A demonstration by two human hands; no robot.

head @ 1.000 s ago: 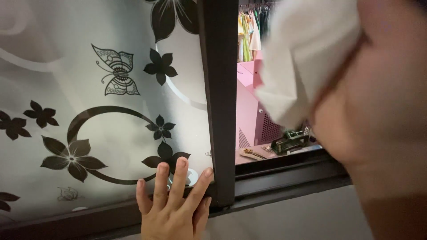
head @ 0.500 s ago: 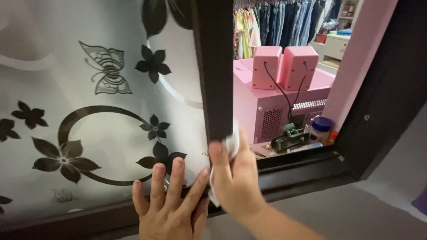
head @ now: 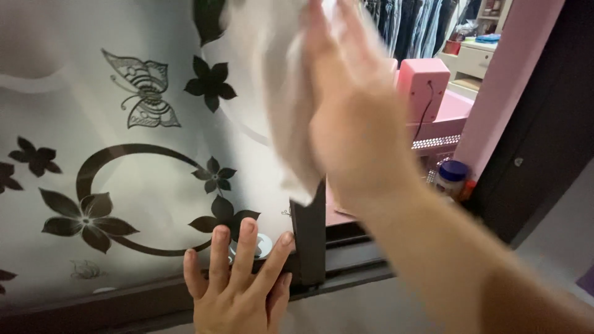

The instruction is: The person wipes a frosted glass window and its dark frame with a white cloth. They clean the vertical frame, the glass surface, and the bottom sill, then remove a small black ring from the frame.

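Note:
My left hand (head: 238, 281) lies flat with fingers spread against the bottom of a frosted sliding glass panel (head: 124, 154) printed with dark flowers and a butterfly, over a small round silver knob (head: 261, 245). My right hand (head: 352, 117) is raised and blurred, pressing a white cloth (head: 281, 93) against the dark vertical frame (head: 309, 238) of the panel. The cloth and hand hide most of the frame's upper part.
Through the opening stand a pink cabinet with a pink speaker box (head: 424, 80), a blue-lidded jar (head: 450, 177), hanging clothes (head: 408, 25) and a dark door edge (head: 538, 142) at right. A dark sill track (head: 359, 260) runs along the bottom.
My right hand with the cloth has swept from low on the frame up to its upper part. My left hand has stayed flat on the glass.

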